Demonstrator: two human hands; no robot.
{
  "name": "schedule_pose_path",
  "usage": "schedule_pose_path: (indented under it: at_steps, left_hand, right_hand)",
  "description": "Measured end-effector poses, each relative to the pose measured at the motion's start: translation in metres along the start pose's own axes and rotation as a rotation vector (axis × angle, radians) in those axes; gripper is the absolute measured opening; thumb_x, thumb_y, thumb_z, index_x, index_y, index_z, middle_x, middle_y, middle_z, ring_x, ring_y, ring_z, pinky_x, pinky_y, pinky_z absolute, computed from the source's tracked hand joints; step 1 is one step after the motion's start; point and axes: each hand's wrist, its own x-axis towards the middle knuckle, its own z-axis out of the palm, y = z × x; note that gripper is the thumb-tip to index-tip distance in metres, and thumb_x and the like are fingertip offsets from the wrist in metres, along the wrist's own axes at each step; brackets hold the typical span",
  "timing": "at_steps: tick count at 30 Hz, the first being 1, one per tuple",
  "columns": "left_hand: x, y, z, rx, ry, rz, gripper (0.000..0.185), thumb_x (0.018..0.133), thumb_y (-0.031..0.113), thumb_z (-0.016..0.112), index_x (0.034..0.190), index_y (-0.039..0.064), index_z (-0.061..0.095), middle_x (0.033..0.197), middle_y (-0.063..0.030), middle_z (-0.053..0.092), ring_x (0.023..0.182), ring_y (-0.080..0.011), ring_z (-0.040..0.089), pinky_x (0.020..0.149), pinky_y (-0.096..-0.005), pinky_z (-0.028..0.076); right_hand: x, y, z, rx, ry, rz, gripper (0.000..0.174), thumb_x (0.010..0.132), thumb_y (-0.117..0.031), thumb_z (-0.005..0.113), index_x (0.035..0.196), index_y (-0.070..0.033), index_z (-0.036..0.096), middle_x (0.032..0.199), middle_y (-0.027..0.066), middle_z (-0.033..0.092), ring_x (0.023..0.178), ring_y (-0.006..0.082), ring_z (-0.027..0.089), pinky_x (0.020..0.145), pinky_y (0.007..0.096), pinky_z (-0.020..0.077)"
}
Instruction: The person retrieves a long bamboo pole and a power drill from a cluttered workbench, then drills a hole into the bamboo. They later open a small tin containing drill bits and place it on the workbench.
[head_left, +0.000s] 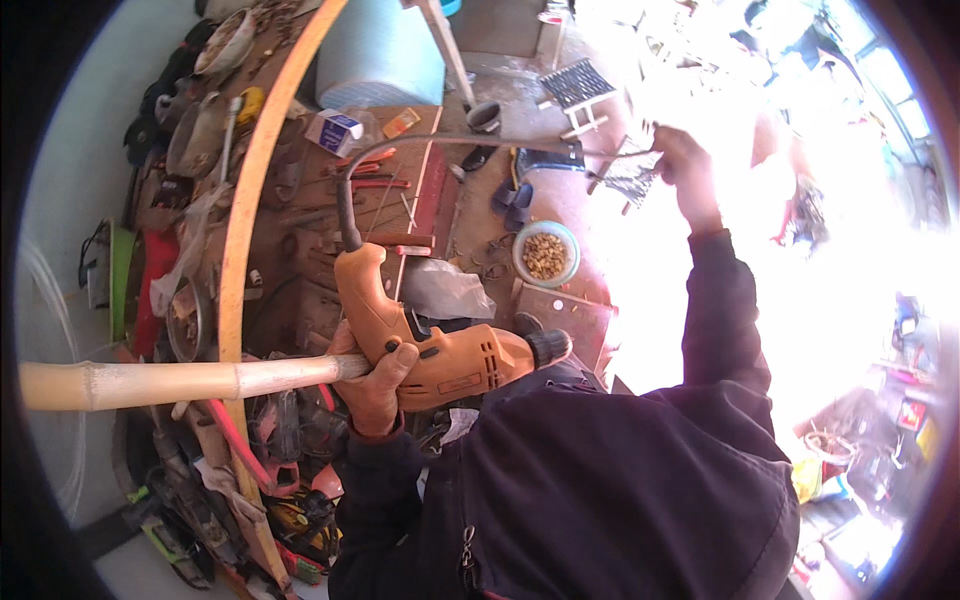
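Observation:
An orange corded power drill (457, 367) with a black chuck lies across my left hand (379, 382), whose thumb rests against its body. The same hand is around the end of a pale bamboo pole (172, 382), which reaches out to the left edge. From the drill's handle the grey power cord (465, 139) arches up and runs to the right. At its far end my right hand (681, 161) grips the cord, with the arm stretched out. Glare washes out part of that hand. A long curved wooden strip (240, 202) stands behind the pole.
Pliers (379, 181), a carton (334, 131) and a plastic bag (450, 291) lie on the cluttered wooden bench. On the floor are a bowl of brown pieces (546, 255), blue slippers (514, 202) and a woven-top stool (577, 84). Tools crowd the lower left.

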Motion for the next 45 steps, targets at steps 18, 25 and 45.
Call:
schedule_pose_path:
  at_steps: [18,25,45]
  left_hand:
    - [-0.027,-0.073,-0.012,0.225,-0.166,-0.195,0.035,0.076,0.01,0.082,0.102,-0.001,0.06,0.091,-0.0044,0.061,0.082,-0.0128,0.058,0.079,-0.0293,0.048]
    - [-0.022,-0.073,-0.014,0.291,-0.169,-0.055,0.036,0.076,0.009,0.082,0.103,-0.002,0.06,0.092,-0.0048,0.062,0.081,-0.0124,0.058,0.077,-0.0292,0.049]
    - [-0.035,-0.019,0.07,0.447,-0.279,-0.332,0.047,0.081,0.017,0.075,0.117,-0.003,0.052,0.101,-0.0086,0.058,0.093,-0.017,0.058,0.084,-0.0326,0.05]
  right_hand:
    - [-0.23,0.12,-0.116,-0.412,-0.739,0.591,0.021,0.089,-0.014,0.064,0.099,0.003,0.071,0.068,0.0022,0.061,0.058,0.0105,0.055,0.053,0.026,0.0448]
    - [-0.242,0.137,-0.08,-0.406,-0.773,0.818,0.027,0.094,-0.016,0.057,0.111,0.005,0.062,0.075,0.0104,0.069,0.067,0.0203,0.071,0.055,0.031,0.0565]
    - [-0.243,0.214,-0.076,0.171,-0.157,0.614,0.019,0.087,-0.008,0.057,0.101,0.001,0.067,0.071,0.0114,0.065,0.055,0.0177,0.062,0.048,0.0308,0.0501]
